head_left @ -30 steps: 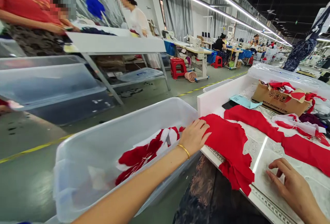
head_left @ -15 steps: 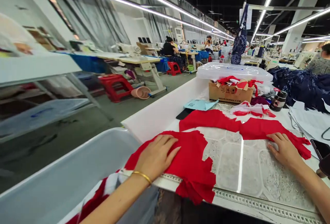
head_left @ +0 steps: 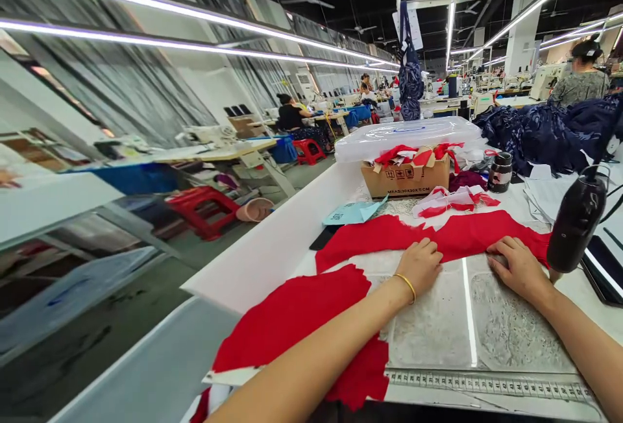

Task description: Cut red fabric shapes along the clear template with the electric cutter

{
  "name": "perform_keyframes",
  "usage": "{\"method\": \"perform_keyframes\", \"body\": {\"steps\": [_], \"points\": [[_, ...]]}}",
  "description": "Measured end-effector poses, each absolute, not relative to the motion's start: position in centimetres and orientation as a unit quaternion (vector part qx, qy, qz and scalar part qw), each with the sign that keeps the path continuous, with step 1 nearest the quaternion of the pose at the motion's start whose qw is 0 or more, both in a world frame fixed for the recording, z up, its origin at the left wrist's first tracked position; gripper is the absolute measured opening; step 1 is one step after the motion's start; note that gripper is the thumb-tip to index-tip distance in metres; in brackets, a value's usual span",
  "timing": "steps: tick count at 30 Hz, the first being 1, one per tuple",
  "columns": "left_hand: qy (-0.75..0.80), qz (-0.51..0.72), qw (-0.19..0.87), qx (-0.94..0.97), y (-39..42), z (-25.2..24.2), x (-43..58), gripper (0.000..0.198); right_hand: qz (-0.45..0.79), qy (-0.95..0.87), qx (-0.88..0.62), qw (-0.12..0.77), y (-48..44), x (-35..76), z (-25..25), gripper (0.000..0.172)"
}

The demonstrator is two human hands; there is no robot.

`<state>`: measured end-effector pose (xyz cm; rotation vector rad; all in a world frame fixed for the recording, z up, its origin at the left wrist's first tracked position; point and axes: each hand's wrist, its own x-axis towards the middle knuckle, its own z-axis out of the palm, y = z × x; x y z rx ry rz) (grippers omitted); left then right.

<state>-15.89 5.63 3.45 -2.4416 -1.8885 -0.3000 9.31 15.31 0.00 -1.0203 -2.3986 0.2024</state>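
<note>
A long red fabric strip (head_left: pixel 467 231) lies across the table, its near edge under both my hands. My left hand (head_left: pixel 421 266) is closed at that edge, near the strip's middle, fingertips bent down onto the cloth; a gold bangle circles the wrist. Farther right, my right hand (head_left: pixel 518 270) has bent fingers and thumb closed on the same edge. A second red fabric piece (head_left: pixel 296 309) with a ragged right side lies below my left forearm, which hides part of it. Its lower corner hangs over the table's front edge.
A ruler tape (head_left: pixel 487 383) runs along the front edge. Behind the strip stand a cardboard box (head_left: pixel 406 180) of scraps, a light-blue paper (head_left: pixel 353 213) and a dark jar (head_left: pixel 500 172). At right are a black handheld device (head_left: pixel 579 218) and a phone (head_left: pixel 603 274). A grey bin (head_left: pixel 146 358) adjoins at left.
My left hand has left the ragged red piece and moved right and away to the long strip's near edge. My right hand remains at the strip. The view has turned right.
</note>
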Motion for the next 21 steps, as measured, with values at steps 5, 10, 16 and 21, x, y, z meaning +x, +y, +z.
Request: {"method": "perform_keyframes", "body": {"steps": [5, 10, 16, 21], "points": [[-0.621, -0.118, 0.006, -0.775, 7.0, 2.9, -16.4, 0.018, 0.109, -0.88, -0.362, 0.289, 15.0, 8.7, -0.1, 0.018], [-0.621, -0.192, 0.009, -0.76, 6.9, 3.4, -16.8, 0.015, 0.138, -0.869, -0.355, 0.317, 14.2, 8.2, 0.4, 0.016], [-0.592, -0.322, 0.01, -0.738, 4.5, 5.6, -14.8, 0.019, 0.172, -0.846, -0.363, 0.351, 13.8, 7.7, 0.9, 0.03], [-0.577, -0.381, -0.053, -0.721, 0.4, 8.1, -13.9, 0.023, 0.264, -0.818, -0.372, 0.351, 14.3, 8.3, 1.3, 0.025]]}}
